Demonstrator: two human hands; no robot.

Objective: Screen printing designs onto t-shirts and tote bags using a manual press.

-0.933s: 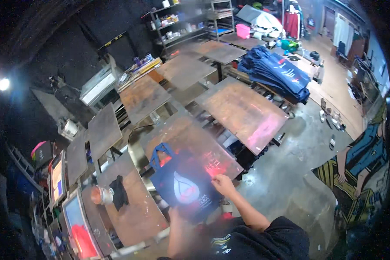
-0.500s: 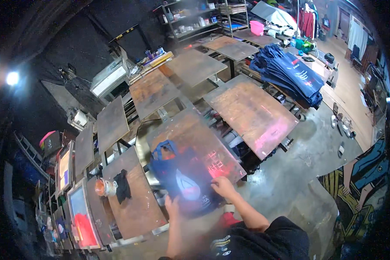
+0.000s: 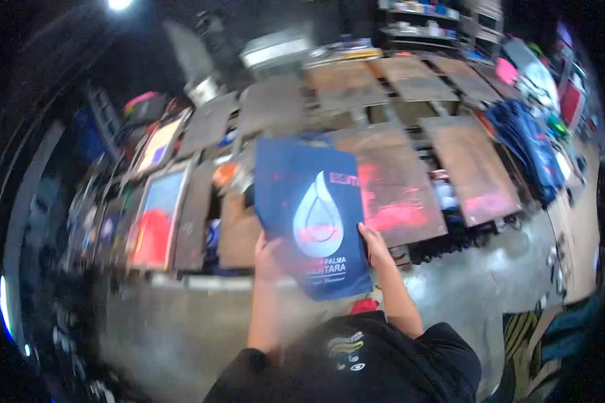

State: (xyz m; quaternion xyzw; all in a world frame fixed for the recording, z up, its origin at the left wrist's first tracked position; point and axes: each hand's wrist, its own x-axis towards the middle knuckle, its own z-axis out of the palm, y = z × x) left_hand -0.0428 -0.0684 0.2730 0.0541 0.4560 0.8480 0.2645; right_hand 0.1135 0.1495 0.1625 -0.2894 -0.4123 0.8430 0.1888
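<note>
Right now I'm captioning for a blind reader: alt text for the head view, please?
Two hands hold a dark blue bag by its sides, its pale drop print facing the camera. Beyond are flat brownish boards, some pink-stained.

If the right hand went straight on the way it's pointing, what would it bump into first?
The right hand would first meet the navy-blue cloth bag with the white drop print in its grip. Beyond, perhaps the rust-brown board with pink stains; depth is unclear.
</note>
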